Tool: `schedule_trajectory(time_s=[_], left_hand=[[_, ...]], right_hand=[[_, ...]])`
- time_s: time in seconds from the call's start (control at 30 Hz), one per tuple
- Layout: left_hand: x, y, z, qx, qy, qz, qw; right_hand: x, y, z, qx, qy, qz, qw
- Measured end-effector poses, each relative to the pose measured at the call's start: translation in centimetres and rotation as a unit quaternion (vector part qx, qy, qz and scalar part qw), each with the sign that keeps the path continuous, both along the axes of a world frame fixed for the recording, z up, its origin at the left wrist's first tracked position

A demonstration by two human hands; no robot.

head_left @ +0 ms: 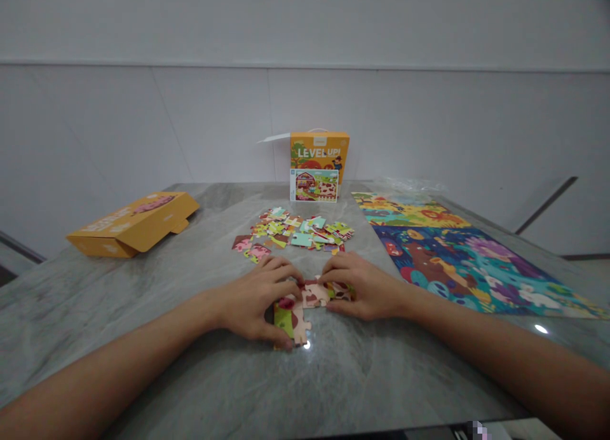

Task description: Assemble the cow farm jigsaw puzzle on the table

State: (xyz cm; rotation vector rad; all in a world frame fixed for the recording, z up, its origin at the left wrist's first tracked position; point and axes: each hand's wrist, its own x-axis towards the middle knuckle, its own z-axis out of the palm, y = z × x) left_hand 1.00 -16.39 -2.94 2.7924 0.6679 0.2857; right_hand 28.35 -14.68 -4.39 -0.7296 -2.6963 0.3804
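A few joined jigsaw pieces (299,322), pink with brown patches and green, lie flat on the table in front of me. My left hand (260,299) grips their left side, its thumb at the near edge and its fingers curled over the far edge. At the right end, my right hand (357,287) has its fingers and thumb around a jigsaw piece (342,292) with brown and green print. That piece touches the pink one beside it; whether they are locked together I cannot tell. Both palms hide part of the pieces.
Beyond my hands lies a heap of loose jigsaw pieces (305,230). A picture card (315,185) leans against an upright yellow box (320,146). Another yellow box (136,222) lies at the left. Finished puzzles (457,262) and clear plastic wrap (410,185) lie at the right.
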Motion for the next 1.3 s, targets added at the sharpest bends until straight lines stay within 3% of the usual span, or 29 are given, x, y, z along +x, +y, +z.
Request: schedule_trajectory(time_s=[0.47, 1.3], left_hand=[[0.0, 0.2, 0.0, 0.023, -0.004, -0.005, 1.000], [-0.5, 0.2, 0.2, -0.008, 0.015, -0.002, 1.000]], right_hand=[[-0.2, -1.0, 0.4, 0.035, 0.005, 0.113, 0.993], [0.6, 0.2, 0.2, 0.016, -0.024, 0.043, 0.999]])
